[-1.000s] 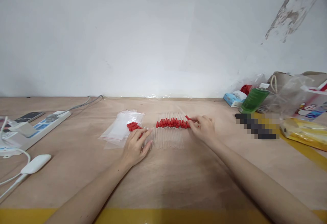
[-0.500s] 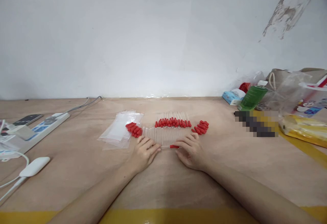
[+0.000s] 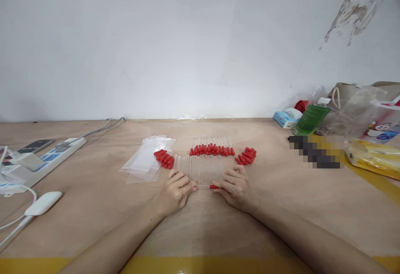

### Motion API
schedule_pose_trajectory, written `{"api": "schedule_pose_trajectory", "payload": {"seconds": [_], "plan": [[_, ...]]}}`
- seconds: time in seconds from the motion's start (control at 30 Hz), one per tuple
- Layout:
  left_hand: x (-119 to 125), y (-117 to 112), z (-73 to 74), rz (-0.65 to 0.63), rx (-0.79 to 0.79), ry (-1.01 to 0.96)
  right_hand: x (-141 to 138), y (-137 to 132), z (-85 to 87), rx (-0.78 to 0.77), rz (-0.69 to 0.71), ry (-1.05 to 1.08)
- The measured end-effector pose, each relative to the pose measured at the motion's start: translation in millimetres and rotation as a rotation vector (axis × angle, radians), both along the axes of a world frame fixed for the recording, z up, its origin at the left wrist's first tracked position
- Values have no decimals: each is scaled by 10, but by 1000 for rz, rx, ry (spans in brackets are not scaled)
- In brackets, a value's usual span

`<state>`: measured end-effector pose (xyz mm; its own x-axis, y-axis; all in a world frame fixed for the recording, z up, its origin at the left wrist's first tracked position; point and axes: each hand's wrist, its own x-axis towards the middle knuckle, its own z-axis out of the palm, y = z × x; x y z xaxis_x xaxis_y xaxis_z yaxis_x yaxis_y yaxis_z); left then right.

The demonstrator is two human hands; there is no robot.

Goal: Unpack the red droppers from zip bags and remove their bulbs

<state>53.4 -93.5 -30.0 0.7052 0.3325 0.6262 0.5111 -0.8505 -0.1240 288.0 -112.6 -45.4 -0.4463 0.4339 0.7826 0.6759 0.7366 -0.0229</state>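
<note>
My left hand (image 3: 178,191) pinches one end of a thin clear glass tube (image 3: 203,187), held level just above or on the table. My right hand (image 3: 236,189) has its fingertips closed on a red rubber bulb (image 3: 213,187) at the tube's other end, where tube and bulb meet. Just beyond my hands lies a row of bare glass tubes (image 3: 198,169), side by side. Behind that row are several droppers (image 3: 212,150) with red bulbs toward me. Loose red bulbs are heaped at the left (image 3: 164,159) and at the right (image 3: 246,156).
Clear zip bags (image 3: 146,157) lie left of the tubes. A white power strip (image 3: 51,157) with cords and a phone (image 3: 36,146) are at far left. On the right stand a green bottle (image 3: 313,117), a blue tissue pack (image 3: 286,119) and plastic bags (image 3: 371,111). A wall closes off the back.
Both hands have drawn slightly toward me, bringing the tube and its red bulb away from the row. My right fingers are now closed more tightly around the bulb.
</note>
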Motion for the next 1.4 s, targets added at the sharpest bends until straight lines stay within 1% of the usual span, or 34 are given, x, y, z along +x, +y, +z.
{"api": "schedule_pose_trajectory", "payload": {"seconds": [0.2, 0.5, 0.7, 0.83, 1.0, 1.17, 1.4], "plan": [[-15, -12, 35, -7, 2, 35, 10, -4, -9, -3, 20, -8], [-17, -23, -8, -28, -23, 16, 45, -32, -13, -60, 33, -18], [-12, -31, 17, -44, -28, 5, 55, -42, -14, -105, 66, 1], [-12, -27, 11, -54, -38, 6, 55, -53, -8, -168, 64, -42], [-26, -11, -25, -70, -44, -5, 63, -61, 0, -180, 85, -91], [-43, -8, -37, -79, -64, 13, 78, -58, 22, -215, 149, -80], [-27, -38, -18, -112, -48, -41, 69, -93, 95, -212, 141, -154]]}}
